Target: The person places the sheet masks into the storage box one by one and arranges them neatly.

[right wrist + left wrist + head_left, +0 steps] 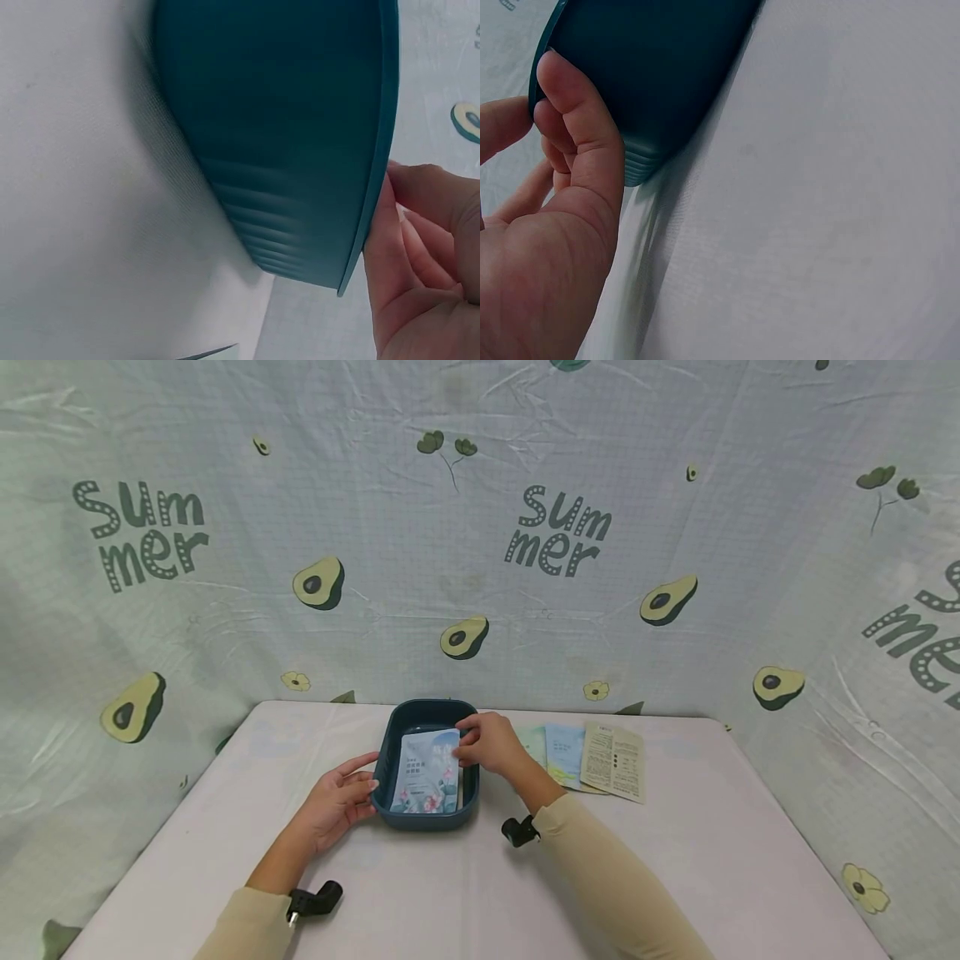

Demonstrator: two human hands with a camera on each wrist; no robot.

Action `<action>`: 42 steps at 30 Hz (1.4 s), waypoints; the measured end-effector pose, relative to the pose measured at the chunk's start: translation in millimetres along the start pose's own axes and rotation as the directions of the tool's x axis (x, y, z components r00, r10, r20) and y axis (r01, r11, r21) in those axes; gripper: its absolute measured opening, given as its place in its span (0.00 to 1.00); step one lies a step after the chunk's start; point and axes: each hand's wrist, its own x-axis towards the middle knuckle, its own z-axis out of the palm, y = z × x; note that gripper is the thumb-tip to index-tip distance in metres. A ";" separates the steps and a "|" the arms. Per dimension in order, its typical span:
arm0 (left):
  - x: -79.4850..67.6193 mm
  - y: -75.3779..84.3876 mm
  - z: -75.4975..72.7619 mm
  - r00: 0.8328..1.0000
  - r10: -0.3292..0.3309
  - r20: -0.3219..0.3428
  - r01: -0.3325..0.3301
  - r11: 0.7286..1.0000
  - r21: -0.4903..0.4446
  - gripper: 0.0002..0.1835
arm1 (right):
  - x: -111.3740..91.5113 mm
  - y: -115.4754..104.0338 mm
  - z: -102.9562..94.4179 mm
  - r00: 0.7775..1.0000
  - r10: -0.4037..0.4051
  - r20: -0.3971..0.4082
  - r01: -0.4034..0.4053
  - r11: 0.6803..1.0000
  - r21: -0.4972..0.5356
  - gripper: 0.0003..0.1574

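A dark teal plastic bin stands on the table. Inside it lies a pale blue sachet printed with pink flowers, the edge of another packet showing beneath. My right hand reaches over the bin's right rim and pinches the upper right edge of the blue sachet; in the right wrist view the rim hides those fingertips. At the left side, my left hand holds the bin's rim, its thumb at the lip and its fingers against the outer wall.
Right of the bin, a green packet, a blue packet and a beige, text-covered packet lie fanned out, overlapping. The table has a pale cover. Behind it hangs a patterned cloth.
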 end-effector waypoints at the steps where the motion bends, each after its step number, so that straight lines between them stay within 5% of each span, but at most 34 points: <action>1: 0.0 0.0 -0.1 1.000 0.000 0.001 0.000 1.000 -0.001 0.36 | -0.1 -0.8 0.0 1.000 0.002 -0.003 -0.002 1.000 -0.010 0.29; 11: -1.1 0.4 0.5 1.000 0.005 -0.011 -0.005 1.000 0.026 0.34 | -8.9 -13.5 -4.3 0.999 0.027 -0.035 -0.032 0.986 -0.166 0.23; 24: -2.1 1.9 1.5 1.000 0.003 -0.019 -0.003 0.999 0.036 0.34 | -30.2 21.9 -33.1 0.993 -0.018 -0.120 0.022 0.999 0.038 0.25; 42: -2.7 2.5 1.7 1.000 -0.001 -0.026 0.002 0.999 0.046 0.35 | -54.2 65.9 -65.7 0.982 -0.042 -0.185 0.078 0.979 0.191 0.22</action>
